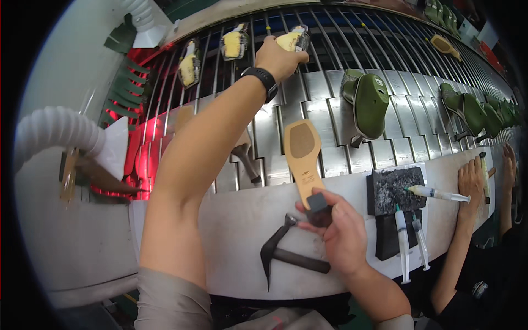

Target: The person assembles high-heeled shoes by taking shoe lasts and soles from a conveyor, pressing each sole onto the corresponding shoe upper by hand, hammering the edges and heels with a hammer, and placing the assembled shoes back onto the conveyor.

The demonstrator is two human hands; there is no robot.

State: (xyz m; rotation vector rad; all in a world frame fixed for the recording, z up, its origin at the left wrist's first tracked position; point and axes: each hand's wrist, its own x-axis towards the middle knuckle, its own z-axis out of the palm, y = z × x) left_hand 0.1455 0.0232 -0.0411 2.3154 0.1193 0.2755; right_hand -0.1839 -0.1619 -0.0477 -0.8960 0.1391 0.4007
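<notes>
My left hand (279,58) reaches to the far roller conveyor and is closed round a pale yellow, dark-edged shoe piece (294,38). Two similar yellow pieces, one at the left (188,65) and one in the middle (233,43), lie on the rollers beside it. Over the near table, my right hand (341,231) grips a shoe with its tan sole (303,151) facing up and its dark heel (319,206) between the fingers. Just below lies a hammer (300,259) with a black handle. Behind my left forearm, a brown heeled shoe (246,159) is partly hidden.
Green heeled shoes (371,107) stand on the metal slat conveyor (404,148). Right of my hand are black blocks (388,192) and several syringes (404,236). A co-worker's hand (471,181) rests on the table at the right. White hoses (60,132) jut in from the left.
</notes>
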